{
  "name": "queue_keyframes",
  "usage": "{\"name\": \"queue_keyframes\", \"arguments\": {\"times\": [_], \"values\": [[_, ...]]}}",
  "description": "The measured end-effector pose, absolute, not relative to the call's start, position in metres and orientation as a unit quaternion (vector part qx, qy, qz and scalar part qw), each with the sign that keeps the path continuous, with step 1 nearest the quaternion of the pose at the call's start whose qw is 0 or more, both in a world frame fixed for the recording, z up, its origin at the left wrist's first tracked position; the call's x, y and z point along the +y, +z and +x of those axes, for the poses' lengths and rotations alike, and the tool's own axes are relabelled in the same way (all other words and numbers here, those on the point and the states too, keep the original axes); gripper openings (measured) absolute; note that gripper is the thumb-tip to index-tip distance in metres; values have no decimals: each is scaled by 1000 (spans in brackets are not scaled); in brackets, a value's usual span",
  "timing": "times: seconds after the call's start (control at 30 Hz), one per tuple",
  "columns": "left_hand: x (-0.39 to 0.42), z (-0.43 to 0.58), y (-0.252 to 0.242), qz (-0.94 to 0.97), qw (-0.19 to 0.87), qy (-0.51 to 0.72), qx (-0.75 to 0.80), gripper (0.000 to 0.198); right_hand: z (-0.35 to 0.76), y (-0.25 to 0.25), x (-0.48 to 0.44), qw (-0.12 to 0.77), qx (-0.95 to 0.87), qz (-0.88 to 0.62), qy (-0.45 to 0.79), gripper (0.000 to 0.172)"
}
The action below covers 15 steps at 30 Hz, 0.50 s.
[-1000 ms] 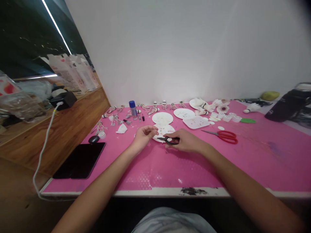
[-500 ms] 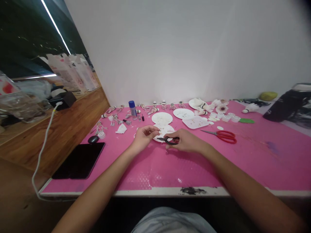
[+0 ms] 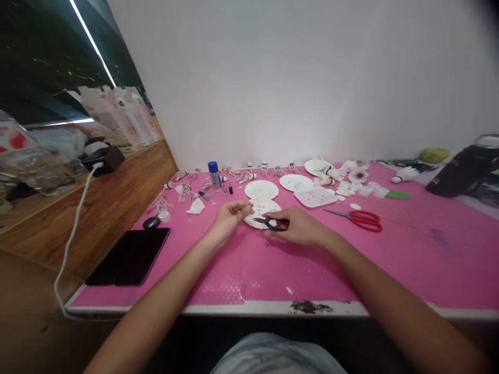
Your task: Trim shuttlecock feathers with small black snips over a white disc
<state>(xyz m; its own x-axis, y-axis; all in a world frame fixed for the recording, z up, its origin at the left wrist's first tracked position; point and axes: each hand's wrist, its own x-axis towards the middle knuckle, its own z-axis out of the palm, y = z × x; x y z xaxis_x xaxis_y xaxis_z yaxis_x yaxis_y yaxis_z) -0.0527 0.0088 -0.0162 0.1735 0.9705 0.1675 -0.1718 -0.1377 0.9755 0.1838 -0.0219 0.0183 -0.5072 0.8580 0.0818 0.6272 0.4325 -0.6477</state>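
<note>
On the pink surface [image 3: 312, 270], from left to right:
- A black tablet [image 3: 128, 257] lies flat, and a black computer mouse [image 3: 151, 223] sits at 1 o'clock from it.
- A blue-topped spray can [image 3: 213, 176] stands near the wall, among little white toy figures [image 3: 186, 192].
- The left hand [image 3: 230, 221] is at the edge of a round white plate [image 3: 264, 214]. Its fingers [image 3: 244, 208] are pinched close together. I cannot tell if they hold something tiny.
- The right hand [image 3: 298, 226] holds small black scissors [image 3: 271, 223] over that plate, with the tips at 9 o'clock.
- Another round white plate [image 3: 261, 190] touches that plate at 12 o'clock.
- Red scissors [image 3: 364, 220] lie at 3 o'clock from the right hand.
- Small white cups [image 3: 364, 190] sit at 1 o'clock from the red scissors.
</note>
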Motion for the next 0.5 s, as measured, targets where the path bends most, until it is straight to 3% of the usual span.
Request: {"name": "queue_keyframes", "arguments": {"times": [0.5], "values": [[11,-55,-21,486,625,510,337,38,185,20,-22,203,-830,-433,289,69]]}}
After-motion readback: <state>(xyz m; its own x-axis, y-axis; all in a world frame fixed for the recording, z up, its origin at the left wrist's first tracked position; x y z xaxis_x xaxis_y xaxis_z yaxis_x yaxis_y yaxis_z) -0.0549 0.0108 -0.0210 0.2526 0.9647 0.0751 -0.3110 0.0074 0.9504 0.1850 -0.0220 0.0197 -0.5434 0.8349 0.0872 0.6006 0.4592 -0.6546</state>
